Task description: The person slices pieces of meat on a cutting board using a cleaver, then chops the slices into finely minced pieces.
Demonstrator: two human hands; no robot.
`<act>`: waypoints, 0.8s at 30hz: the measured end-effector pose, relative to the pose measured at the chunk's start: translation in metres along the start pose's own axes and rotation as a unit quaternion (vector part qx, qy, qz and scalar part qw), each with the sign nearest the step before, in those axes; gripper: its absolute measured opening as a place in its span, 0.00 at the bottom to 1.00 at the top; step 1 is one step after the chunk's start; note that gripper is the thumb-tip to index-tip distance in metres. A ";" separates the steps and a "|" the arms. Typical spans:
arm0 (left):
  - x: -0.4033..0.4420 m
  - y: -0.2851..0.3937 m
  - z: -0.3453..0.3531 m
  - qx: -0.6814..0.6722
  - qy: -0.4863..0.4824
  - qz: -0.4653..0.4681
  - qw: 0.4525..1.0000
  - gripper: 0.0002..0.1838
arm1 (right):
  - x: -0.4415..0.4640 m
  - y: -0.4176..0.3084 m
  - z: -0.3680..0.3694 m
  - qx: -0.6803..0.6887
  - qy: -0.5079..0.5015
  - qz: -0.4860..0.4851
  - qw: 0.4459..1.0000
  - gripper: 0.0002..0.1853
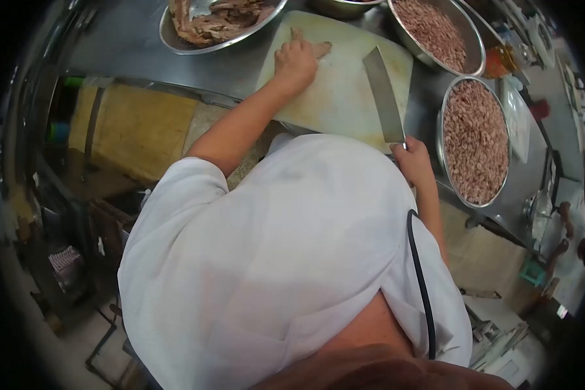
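On the left part of a pale cutting board, my left hand grips a light brown piece of meat, with ends showing past the fingers. My right hand is closed round the handle of a cleaver at the board's right side. The wide blade lies flat or nearly flat over the board and points away from me. A gap of bare board separates the blade from the meat.
A metal bowl of large brown meat pieces stands at the upper left. To the right are two metal bowls of small chopped reddish pieces, one farther and one nearer. An orange-filled container stands behind them.
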State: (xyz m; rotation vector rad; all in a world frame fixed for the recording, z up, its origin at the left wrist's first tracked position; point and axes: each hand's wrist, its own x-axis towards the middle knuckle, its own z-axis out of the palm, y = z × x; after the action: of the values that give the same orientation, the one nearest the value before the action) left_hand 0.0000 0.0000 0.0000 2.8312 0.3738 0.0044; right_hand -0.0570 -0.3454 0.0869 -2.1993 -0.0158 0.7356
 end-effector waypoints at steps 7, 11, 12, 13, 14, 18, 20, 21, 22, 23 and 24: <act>-0.028 0.045 -0.022 -0.121 0.041 0.017 0.992 0.19 | -0.001 0.023 0.009 -0.073 0.038 -0.075 0.994 0.21; -0.006 0.027 0.033 -0.305 0.071 -0.062 0.948 0.25 | -0.006 0.032 0.003 -0.056 0.001 -0.085 0.995 0.23; -0.009 0.028 0.035 -0.442 0.033 -0.093 0.891 0.25 | -0.009 0.034 0.001 -0.048 -0.013 -0.090 0.995 0.23; -0.010 0.027 0.037 -0.568 -0.006 -0.123 0.814 0.24 | -0.011 0.038 -0.002 -0.046 -0.014 -0.089 0.995 0.23; -0.012 0.026 0.038 -0.566 -0.006 -0.124 0.815 0.24 | -0.012 0.041 -0.004 -0.044 -0.007 -0.099 0.994 0.23; -0.040 0.055 -0.013 -0.431 0.110 -0.015 0.896 0.24 | -0.015 0.046 -0.012 -0.049 0.018 -0.107 0.993 0.22; -0.052 0.065 -0.025 -0.320 0.184 0.055 0.928 0.25 | -0.006 0.062 -0.009 -0.025 0.023 -0.094 0.995 0.22; -0.053 0.062 -0.021 -0.162 0.237 0.138 0.948 0.25 | -0.003 0.067 -0.009 0.000 0.030 -0.083 0.996 0.21; -0.054 0.057 -0.015 0.002 0.282 0.217 0.935 0.26 | -0.003 0.065 -0.012 0.000 0.031 -0.084 0.996 0.21; -0.055 0.049 0.002 0.002 0.282 0.218 0.934 0.26 | -0.005 0.059 -0.016 -0.007 0.022 -0.064 0.998 0.20; -0.055 0.037 0.029 0.045 0.223 0.228 0.947 0.24 | -0.009 0.056 -0.018 -0.014 0.012 -0.043 0.999 0.19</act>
State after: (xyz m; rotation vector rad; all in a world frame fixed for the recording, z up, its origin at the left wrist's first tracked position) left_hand -0.0430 -0.0561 -0.0159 2.9166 -0.2084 0.7473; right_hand -0.0675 -0.3985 0.0615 -2.2201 -0.1079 0.6640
